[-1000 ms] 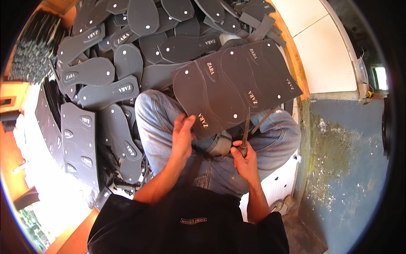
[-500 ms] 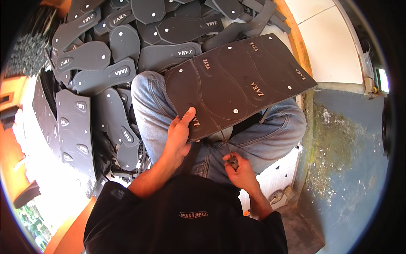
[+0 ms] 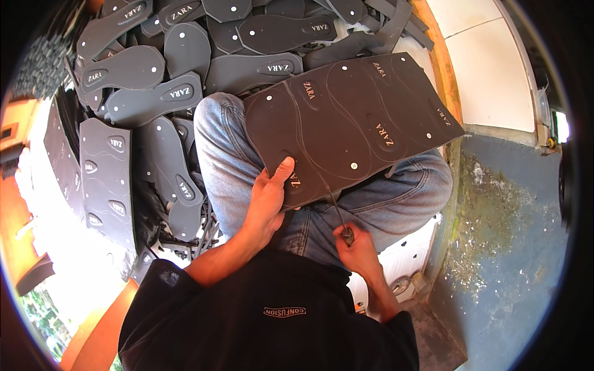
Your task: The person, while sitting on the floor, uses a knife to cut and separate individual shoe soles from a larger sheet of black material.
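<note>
A dark foam sheet (image 3: 334, 117) printed with sole outlines and small white dots lies tilted across my crossed legs. My left hand (image 3: 268, 196) grips its near left corner, thumb on top and fingers underneath. My right hand (image 3: 359, 250) is closed around the dark handle of a thin-bladed knife (image 3: 338, 209). The narrow blade points up and away, meeting the sheet's near edge beside a curved outline. Where the sheet covers it, the blade's tip cannot be made out.
Cut dark soles (image 3: 130, 68) lie heaped beyond my left knee. Another printed sheet (image 3: 105, 185) stands farther left, near a sole piece (image 3: 170, 179). At the right are pale tiles (image 3: 495, 74), a wooden strip (image 3: 440, 68) and a stained blue-grey floor (image 3: 513, 235).
The view has shifted slightly. The sheet, both hands and the knife appear a little farther right, with both grips unchanged and the blade still at the near edge.
</note>
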